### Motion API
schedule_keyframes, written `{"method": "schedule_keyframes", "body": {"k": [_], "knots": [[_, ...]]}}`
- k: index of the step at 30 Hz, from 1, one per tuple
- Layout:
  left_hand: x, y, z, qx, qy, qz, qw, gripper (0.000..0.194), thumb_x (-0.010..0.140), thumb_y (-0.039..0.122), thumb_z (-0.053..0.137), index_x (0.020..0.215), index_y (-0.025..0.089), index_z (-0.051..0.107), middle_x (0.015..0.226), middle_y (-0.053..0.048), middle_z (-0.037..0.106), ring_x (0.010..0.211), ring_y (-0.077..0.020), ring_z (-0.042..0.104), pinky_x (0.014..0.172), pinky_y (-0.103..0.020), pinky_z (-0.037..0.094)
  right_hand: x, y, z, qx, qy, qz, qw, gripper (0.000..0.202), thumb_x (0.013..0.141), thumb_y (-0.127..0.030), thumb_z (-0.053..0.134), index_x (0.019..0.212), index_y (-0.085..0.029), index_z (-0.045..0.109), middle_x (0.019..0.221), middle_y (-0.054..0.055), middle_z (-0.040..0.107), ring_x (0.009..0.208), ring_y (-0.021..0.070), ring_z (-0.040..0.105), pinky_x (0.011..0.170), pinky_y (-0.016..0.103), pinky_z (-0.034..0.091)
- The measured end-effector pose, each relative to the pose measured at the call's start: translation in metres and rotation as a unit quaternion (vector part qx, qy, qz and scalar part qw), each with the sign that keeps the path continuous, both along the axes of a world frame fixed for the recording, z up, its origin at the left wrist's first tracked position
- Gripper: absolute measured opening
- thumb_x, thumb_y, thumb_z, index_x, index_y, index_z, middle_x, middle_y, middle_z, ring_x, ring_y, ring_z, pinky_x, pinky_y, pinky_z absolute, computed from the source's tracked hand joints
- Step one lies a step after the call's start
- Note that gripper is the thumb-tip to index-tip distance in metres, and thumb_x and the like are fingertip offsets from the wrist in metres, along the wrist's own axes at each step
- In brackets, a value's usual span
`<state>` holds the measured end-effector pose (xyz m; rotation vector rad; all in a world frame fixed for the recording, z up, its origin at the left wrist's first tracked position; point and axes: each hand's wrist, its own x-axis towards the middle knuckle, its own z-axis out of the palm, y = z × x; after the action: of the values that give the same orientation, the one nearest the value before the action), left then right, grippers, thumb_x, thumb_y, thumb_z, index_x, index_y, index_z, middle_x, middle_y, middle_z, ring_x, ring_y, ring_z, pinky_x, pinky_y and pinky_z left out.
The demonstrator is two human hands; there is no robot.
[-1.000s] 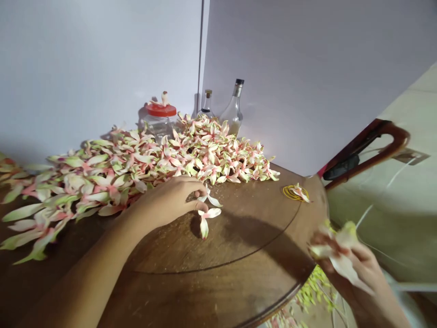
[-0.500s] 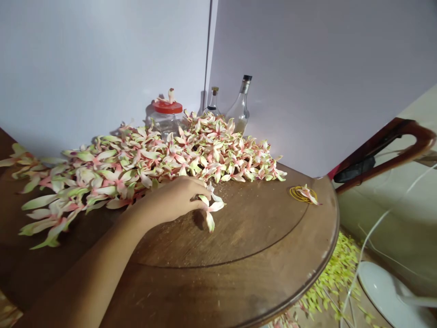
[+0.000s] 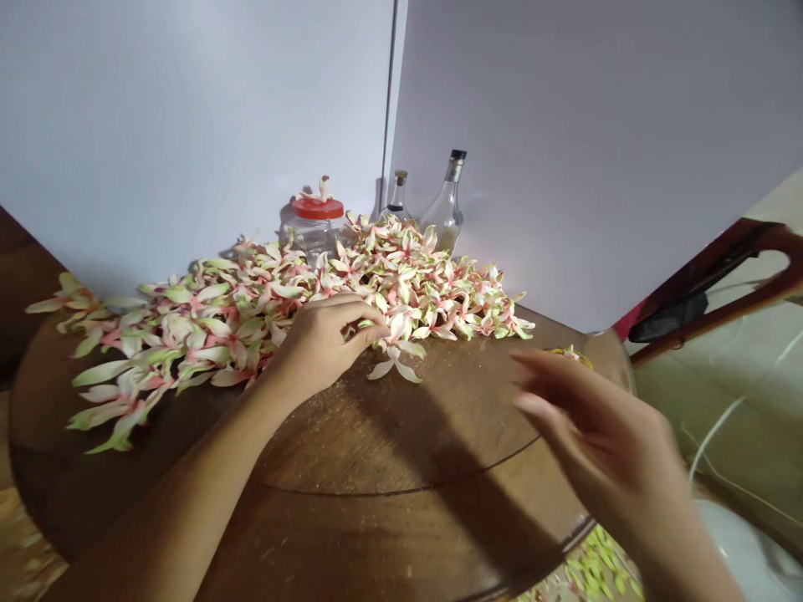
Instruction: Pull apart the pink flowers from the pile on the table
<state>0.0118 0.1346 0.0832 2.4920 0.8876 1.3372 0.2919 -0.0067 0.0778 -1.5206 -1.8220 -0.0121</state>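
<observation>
My left hand (image 3: 342,339) is closed in a pinch at the front edge of a heap of pink-and-white flowers (image 3: 213,322). Its thumb and fingertips grip a flower (image 3: 394,365) whose pale petals hang just below and to the right of them. Over the right part of the table is my right hand (image 3: 595,426), blurred by motion, its thumb and fingers apart and nothing visible between them. Yellow rubber bands (image 3: 585,359) with a loose bloom lie just behind it, partly hidden by its fingers.
A round wooden table (image 3: 351,535) carries the heap. Behind it stand a red-lidded jar (image 3: 319,209) with a flower on top, a small bottle (image 3: 399,196) and a taller bottle (image 3: 447,205), near the wall. A wooden chair arm (image 3: 746,284) is at right; yellow-green petals (image 3: 602,564) lie below.
My right hand has come into view from the right, over the table. My left hand has shifted slightly up and right with its flower, closer to the heap. The view has tilted a little.
</observation>
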Motion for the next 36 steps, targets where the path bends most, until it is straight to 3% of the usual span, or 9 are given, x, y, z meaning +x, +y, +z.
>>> {"method": "schedule_keyframes", "body": {"k": [2,4,8,12,16,23,29,32,36], "knots": [[-0.001,0.001,0.000,0.031,-0.032,0.040,0.998,0.005,0.088,0.024,0.070,0.090,0.019,0.072,0.090,-0.004,0.074,0.084,-0.0170,0.068,0.079,-0.029,0.051,-0.049,0.055,0.027,-0.001,-0.033,0.093,0.995,0.029,0.096,-0.035,0.061,0.123,-0.027,0.064,0.084,0.005,0.069,0.066,0.0177,0.061,0.060,0.030,0.046],[-0.003,0.003,0.000,0.050,-0.059,0.084,0.993,0.009,0.087,0.024,0.072,0.095,0.019,0.072,0.095,-0.005,0.075,0.088,-0.0174,0.069,0.080,-0.029,0.052,-0.080,0.099,0.036,0.016,-0.063,0.150,0.987,0.025,0.097,-0.035,0.059,0.115,-0.020,0.069,0.085,0.007,0.068,0.068,0.0173,0.059,0.063,0.031,0.043],[-0.008,0.004,0.000,0.087,-0.082,0.133,0.984,0.011,0.086,0.023,0.074,0.096,0.018,0.071,0.093,-0.004,0.074,0.086,-0.0161,0.068,0.078,-0.028,0.052,-0.100,0.142,0.017,0.005,-0.032,0.213,0.976,0.022,0.098,-0.032,0.059,0.108,-0.017,0.071,0.089,0.006,0.067,0.070,0.0150,0.057,0.066,0.029,0.042],[-0.004,0.002,-0.001,0.113,-0.077,0.086,0.987,0.013,0.086,0.019,0.074,0.099,0.017,0.071,0.095,-0.004,0.074,0.090,-0.0155,0.068,0.081,-0.028,0.053,-0.092,0.141,-0.005,0.000,0.056,0.219,0.974,0.022,0.096,-0.034,0.062,0.110,-0.020,0.071,0.103,0.009,0.065,0.085,0.0178,0.059,0.073,0.030,0.045],[0.002,-0.001,-0.005,0.124,-0.076,0.032,0.989,0.018,0.086,0.020,0.075,0.102,0.018,0.068,0.095,-0.003,0.073,0.089,-0.0143,0.068,0.081,-0.027,0.053,-0.085,0.134,-0.008,-0.058,0.162,0.222,0.960,0.028,0.097,-0.035,0.059,0.118,-0.020,0.069,0.092,0.005,0.070,0.076,0.0154,0.060,0.066,0.029,0.045],[0.001,-0.001,-0.004,0.129,-0.024,0.080,0.988,0.026,0.092,0.020,0.067,0.118,0.017,0.067,0.111,-0.007,0.075,0.101,-0.0174,0.070,0.089,-0.029,0.055,-0.085,0.128,-0.007,-0.009,0.133,0.182,0.974,0.028,0.097,-0.036,0.056,0.098,-0.016,0.075,0.066,0.001,0.065,0.061,0.0125,0.054,0.057,0.026,0.039],[0.002,-0.002,-0.007,0.079,-0.082,0.134,0.984,0.013,0.091,0.016,0.068,0.102,0.017,0.073,0.094,-0.003,0.079,0.078,-0.0145,0.072,0.073,-0.025,0.055,-0.086,0.125,-0.008,0.017,0.151,0.162,0.975,0.028,0.095,-0.040,0.061,0.093,-0.017,0.078,0.064,0.000,0.064,0.056,0.0105,0.049,0.053,0.025,0.036],[0.005,-0.004,-0.008,0.041,-0.116,0.136,0.983,0.010,0.093,0.023,0.066,0.095,0.019,0.074,0.080,-0.001,0.078,0.063,-0.0116,0.069,0.061,-0.023,0.051,-0.089,0.121,-0.006,0.013,0.195,0.183,0.964,0.025,0.093,-0.039,0.064,0.088,-0.019,0.078,0.064,0.000,0.064,0.055,0.0098,0.049,0.052,0.024,0.036],[0.006,-0.009,-0.006,0.009,-0.142,0.139,0.980,0.015,0.094,0.028,0.064,0.092,0.018,0.075,0.070,0.000,0.074,0.057,-0.0113,0.066,0.055,-0.023,0.049,-0.094,0.116,-0.002,-0.015,0.257,0.208,0.944,0.025,0.093,-0.038,0.066,0.082,-0.018,0.077,0.064,-0.001,0.064,0.057,0.0092,0.051,0.053,0.023,0.037]]}}
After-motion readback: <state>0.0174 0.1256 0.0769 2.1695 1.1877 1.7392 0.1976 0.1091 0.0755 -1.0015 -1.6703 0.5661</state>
